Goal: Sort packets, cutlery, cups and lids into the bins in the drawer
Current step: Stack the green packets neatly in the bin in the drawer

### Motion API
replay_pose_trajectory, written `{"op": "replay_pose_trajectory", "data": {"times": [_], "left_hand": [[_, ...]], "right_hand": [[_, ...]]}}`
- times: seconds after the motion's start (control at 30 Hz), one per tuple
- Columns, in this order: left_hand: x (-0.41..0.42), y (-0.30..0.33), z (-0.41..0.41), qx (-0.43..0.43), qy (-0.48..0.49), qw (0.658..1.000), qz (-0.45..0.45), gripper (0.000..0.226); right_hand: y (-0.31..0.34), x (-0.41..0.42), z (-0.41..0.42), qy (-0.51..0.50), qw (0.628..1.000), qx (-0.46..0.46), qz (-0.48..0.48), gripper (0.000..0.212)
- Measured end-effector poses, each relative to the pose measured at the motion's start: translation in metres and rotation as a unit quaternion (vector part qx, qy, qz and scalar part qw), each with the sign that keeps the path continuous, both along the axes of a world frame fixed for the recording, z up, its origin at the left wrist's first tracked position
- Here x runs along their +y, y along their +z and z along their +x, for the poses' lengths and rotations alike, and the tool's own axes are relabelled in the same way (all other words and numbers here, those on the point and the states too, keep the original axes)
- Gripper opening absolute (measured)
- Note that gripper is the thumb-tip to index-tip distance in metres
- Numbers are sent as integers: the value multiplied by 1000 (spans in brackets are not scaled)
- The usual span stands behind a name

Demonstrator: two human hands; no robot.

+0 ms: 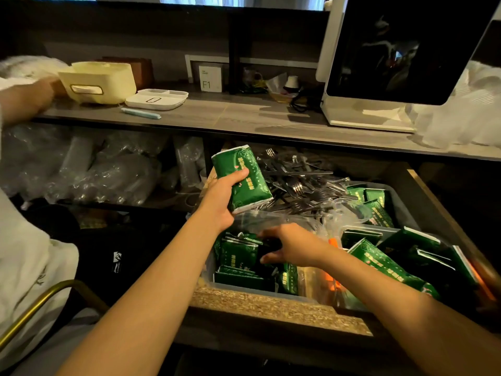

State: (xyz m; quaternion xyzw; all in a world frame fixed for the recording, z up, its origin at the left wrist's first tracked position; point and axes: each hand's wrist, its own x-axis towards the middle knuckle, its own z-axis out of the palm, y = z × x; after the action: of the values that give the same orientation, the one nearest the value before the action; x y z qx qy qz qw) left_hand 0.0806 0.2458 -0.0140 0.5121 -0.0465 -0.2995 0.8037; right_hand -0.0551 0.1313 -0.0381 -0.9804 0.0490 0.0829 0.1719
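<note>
The left hand (222,196) grips a green packet (242,179), long axis near to far, above the drawer. The right hand (290,246), fingers spread and holding nothing visible, reaches left into the near bin (208,270), nearer the packets (238,253) there.

Head view: we look forward and down from head height, close over the open drawer (273,302).
Facing: toward the counter shelf (244,115) behind it.
Shared views: we have only one.
</note>
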Motion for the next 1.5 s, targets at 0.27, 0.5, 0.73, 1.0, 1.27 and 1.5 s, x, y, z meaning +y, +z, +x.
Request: {"op": "replay_pose_trajectory", "data": {"times": [0.27, 0.5, 0.73, 1.0, 1.27, 1.5], "left_hand": [[1, 0, 1, 11, 20, 1000, -6, 41], [-1, 1, -2, 24, 11, 1000, -16, 36], [-9, -7, -9, 13, -32, 998, 47, 44], [-13, -4, -19, 22, -103, 993, 60, 44], [-15, -7, -24, -62, -113, 984, 121, 43], [-16, -6, -30, -59, -139, 984, 91, 50]], "right_hand": [[20, -23, -2, -118, 977, -134, 119, 10], [53, -48, -15, -287, 729, -340, 520, 19], [64, -54, -27, -184, 548, -340, 742, 24], [62, -56, -21, -185, 587, -313, 723, 25], [45, -53, -11, -369, 724, -326, 482, 19], [50, -32, -11, -278, 753, -374, 466, 26]]}}
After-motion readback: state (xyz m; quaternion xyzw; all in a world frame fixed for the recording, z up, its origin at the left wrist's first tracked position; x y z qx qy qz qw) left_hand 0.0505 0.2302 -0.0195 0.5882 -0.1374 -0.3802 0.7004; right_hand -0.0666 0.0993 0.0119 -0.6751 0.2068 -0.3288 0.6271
